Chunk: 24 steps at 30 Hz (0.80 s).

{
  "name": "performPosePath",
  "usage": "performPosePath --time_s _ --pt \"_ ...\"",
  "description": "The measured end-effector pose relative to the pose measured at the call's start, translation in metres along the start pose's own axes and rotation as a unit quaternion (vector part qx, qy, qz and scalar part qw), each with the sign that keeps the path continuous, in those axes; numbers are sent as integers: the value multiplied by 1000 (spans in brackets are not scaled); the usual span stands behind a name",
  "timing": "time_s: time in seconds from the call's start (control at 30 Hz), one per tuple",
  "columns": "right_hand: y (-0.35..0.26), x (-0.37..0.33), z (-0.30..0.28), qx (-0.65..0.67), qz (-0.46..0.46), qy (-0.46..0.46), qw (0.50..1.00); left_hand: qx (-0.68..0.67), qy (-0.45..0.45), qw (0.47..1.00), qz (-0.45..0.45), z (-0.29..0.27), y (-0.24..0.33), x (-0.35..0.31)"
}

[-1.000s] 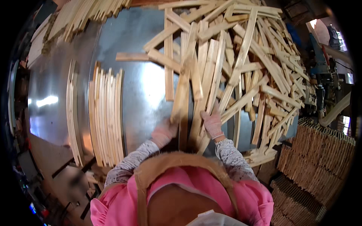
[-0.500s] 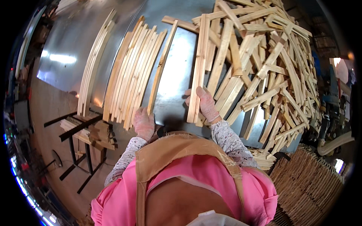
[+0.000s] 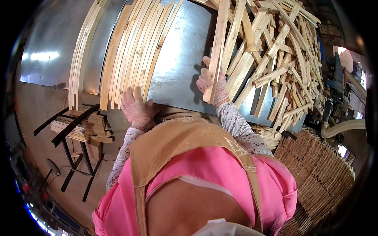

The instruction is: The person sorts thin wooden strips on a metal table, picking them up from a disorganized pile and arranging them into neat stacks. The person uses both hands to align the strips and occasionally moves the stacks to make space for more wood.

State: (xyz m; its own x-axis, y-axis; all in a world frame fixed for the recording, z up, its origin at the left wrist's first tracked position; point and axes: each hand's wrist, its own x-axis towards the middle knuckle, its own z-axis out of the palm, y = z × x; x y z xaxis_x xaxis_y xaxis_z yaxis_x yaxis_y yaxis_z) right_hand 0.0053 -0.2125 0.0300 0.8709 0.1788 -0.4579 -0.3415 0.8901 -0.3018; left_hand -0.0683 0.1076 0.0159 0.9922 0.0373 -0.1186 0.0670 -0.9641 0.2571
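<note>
My left hand (image 3: 138,108), in a thin pale glove, lies against the near ends of a row of wooden strips (image 3: 136,51) standing side by side on the metal table (image 3: 173,74). Its fingers are stretched out and its thumb is apart. A longer wooden strip (image 3: 217,53) is in my right hand (image 3: 214,82), gloved likewise, with the fingers around its near end. That strip is tilted, and its far end runs out past the top of the picture. Right beside it starts a jumbled heap of wooden strips (image 3: 275,51).
A narrower bundle of strips (image 3: 84,51) lies farther left on the table. Below the left edge stands a black metal frame (image 3: 76,151) beside stacked wood pieces (image 3: 88,128). A tall stack of wood (image 3: 315,169) is at the lower right, near machinery with a pale hose (image 3: 344,128).
The single strip by my left hand has joined the row, and that hand's fingers have straightened. My right hand has lifted and tilted its strip. The whole view has shifted.
</note>
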Motion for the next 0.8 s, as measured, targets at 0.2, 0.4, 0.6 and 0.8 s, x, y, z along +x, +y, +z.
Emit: performPosePath --time_s 0.2,0.4,0.6,0.8 --pt "-19 -14 14 -127 128 -151 972 -88 193 939 271 -57 8 116" --pt "-43 -14 98 -548 245 -180 779 194 -38 859 473 -187 -5 224" --pt "-55 38 -3 -852 -200 375 306 129 -115 983 -68 -155 -75 228" --pt "-56 38 -58 -786 -258 409 385 196 55 974 -98 -88 -220 228"
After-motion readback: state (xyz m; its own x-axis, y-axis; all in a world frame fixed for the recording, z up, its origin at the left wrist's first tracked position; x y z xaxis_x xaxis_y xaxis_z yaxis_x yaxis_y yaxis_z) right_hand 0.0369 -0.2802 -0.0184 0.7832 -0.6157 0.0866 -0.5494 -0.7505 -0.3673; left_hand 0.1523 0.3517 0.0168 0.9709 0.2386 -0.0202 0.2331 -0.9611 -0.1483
